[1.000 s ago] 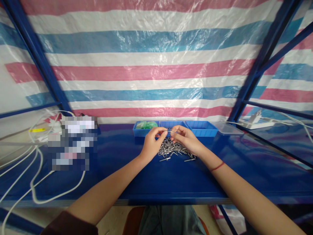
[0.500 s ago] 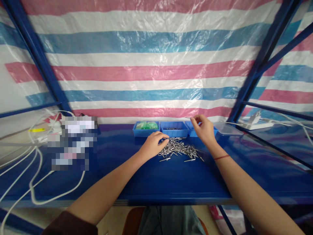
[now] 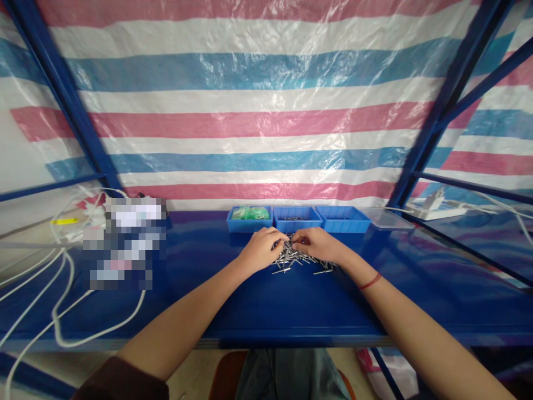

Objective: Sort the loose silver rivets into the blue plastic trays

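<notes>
Blue tabletop (image 3: 266, 311) with metal rivet pile (image 3: 296, 257), three bins (image 3: 291, 225), white cables (image 3: 69, 345).

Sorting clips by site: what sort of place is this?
Likely a makeshift small-parts workshop: a loose pile of thin silver metal pins, three blue rectangular plastic bins in a row behind it, and a red, white and blue striped plastic sheet as backdrop.
</notes>
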`<state>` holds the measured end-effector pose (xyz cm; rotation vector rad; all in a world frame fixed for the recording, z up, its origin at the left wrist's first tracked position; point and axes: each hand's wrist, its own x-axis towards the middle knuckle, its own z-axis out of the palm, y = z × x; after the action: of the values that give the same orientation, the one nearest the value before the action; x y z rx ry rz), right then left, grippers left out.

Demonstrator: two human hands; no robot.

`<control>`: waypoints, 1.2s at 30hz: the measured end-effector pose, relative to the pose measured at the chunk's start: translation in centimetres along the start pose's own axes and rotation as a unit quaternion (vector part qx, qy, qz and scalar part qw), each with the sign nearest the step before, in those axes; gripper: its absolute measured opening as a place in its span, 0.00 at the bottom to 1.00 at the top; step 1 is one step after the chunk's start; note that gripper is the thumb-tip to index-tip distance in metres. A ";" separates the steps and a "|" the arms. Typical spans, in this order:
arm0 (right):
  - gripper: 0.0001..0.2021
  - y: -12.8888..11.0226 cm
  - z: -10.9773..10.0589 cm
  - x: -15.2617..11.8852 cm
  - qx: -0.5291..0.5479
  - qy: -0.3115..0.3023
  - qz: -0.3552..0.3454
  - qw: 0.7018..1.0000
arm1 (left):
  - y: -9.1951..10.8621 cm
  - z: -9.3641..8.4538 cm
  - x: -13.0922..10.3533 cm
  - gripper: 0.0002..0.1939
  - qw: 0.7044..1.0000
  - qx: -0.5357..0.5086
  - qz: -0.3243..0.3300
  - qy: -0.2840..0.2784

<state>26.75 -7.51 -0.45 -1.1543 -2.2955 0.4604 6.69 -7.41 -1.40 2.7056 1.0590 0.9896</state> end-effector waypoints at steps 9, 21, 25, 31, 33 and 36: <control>0.13 -0.8 -1.0 0.5 0.264 0.135 0.045 0.954 | 0.1 0.6 0.2 0.12 0.987 -0.134 -0.062 0.068; 0.15 -2.0 0.5 0.7 0.432 0.120 0.084 0.890 | 1.5 -0.1 0.3 0.06 0.955 -0.229 -0.096 0.164; 0.14 -2.2 0.7 0.6 0.463 0.076 0.090 0.879 | 1.6 -0.3 0.3 0.05 0.955 -0.219 -0.088 0.177; 0.14 -2.1 1.0 0.6 0.429 0.054 0.068 0.899 | 1.6 -0.5 0.4 0.06 0.956 -0.210 -0.087 0.185; 0.15 -2.3 1.0 0.7 0.378 0.093 0.051 0.920 | 1.5 -0.5 0.5 0.05 0.956 -0.213 -0.087 0.184; 0.13 -2.9 0.7 0.5 0.267 0.188 0.007 0.945 | 1.3 -0.5 0.5 0.05 0.955 -0.218 -0.090 0.180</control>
<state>24.22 -8.79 0.61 -0.8906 -1.6879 0.7396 7.46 -8.17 -0.38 2.0883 0.9664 1.5101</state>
